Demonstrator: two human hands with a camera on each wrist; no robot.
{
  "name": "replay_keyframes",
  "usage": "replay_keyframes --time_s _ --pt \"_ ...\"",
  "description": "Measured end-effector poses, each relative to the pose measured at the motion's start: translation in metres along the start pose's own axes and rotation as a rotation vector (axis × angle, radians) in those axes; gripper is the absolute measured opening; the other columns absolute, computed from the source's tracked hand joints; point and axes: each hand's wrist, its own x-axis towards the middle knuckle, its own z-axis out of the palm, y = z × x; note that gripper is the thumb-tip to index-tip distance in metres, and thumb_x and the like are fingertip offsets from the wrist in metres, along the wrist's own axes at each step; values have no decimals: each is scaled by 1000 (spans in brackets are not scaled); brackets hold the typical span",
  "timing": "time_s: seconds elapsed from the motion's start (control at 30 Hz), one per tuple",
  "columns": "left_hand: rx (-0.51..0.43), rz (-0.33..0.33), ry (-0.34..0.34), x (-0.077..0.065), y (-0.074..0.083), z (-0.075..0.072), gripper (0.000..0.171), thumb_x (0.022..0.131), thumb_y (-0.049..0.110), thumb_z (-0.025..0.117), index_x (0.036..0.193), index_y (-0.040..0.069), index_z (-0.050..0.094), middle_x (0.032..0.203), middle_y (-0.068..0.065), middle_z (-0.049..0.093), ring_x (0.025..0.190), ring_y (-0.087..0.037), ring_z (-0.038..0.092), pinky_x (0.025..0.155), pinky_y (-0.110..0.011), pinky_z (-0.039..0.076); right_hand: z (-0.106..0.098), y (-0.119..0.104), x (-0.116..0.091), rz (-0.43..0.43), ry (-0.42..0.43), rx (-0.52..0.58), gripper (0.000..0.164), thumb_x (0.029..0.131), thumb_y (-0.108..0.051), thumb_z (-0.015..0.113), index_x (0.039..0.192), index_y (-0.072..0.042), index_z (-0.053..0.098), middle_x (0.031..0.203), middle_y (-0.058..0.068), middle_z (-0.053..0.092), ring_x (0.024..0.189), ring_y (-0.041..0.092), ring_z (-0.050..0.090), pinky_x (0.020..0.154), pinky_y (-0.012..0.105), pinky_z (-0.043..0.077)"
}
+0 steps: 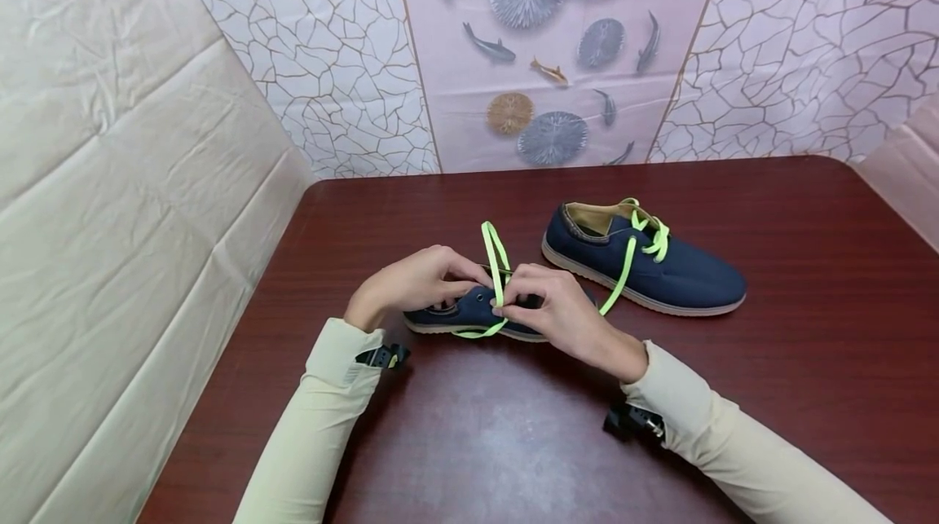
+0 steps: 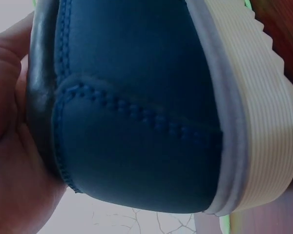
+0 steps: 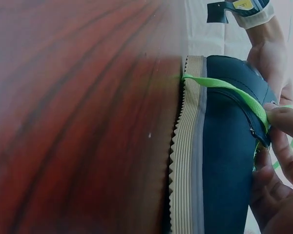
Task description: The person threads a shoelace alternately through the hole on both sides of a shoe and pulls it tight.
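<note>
- The near shoe (image 1: 469, 312) is dark blue. It sits on the table between your two hands, heel toward your left side. Your right hand covers much of its front part.
- A bright green lace (image 1: 499, 292) is at the top of the near shoe. One loop of it stands up above the shoe, and another bit hangs down the side close to you and touches the table.
- Your right hand (image 1: 557, 304) is over the near shoe. Its thumb and pointing finger are closed tight together, with the green lace pinched between them.
- Your left hand (image 1: 411, 284) bends over the open top of the near shoe, at the heel end. Its fingers are partly bent and touch the shoe. You can't tell if they pinch it, because some tips are hidden.
- The other shoe (image 1: 689, 279) is blue too. It sits behind the near shoe and to its right, with a green lace of its own (image 1: 658, 243).
- The shiny red-brown table (image 1: 477, 426) is under the near shoe.
- Far behind the near shoe hangs a cloth (image 1: 469, 133) with fish and round shapes.
</note>
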Motion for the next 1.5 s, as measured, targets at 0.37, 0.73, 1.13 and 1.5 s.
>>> replay_keyframes --time_s 0.37,0.73,1.13,1.5 --pt "55 63 8 4 1 1 22 103 3 64 104 16 81 92 11 73 83 -5 59 81 -24 50 0 -1 0 63 -8 -32 17 88 -11 87 88 -22 74 82 -11 59 76 8 57 67 28 48" --pt "104 4 72 -5 4 -3 15 104 9 67 100 17 79 78 10 66 68 -6 58 66 -24 49 3 -3 -2 62 -77 80 9 97 -21 79 88 -23 77 84 -11 60 65 10 46 60 26 39" --pt "-24 -80 241 -15 11 -15 12 106 10 64 103 9 76 83 1 73 67 -17 71 58 -33 57 0 -1 -2 -10 -73 78 14 98 -16 77 85 -19 75 79 -11 54 65 8 43 59 25 37" --pt "-72 -105 516 -18 10 -18 12 106 11 63 102 11 75 88 -8 75 65 -30 72 51 -28 49 -1 -3 -1 -16 -73 4 7 98 -17 77 92 -20 78 85 -13 59 71 6 50 62 25 43"
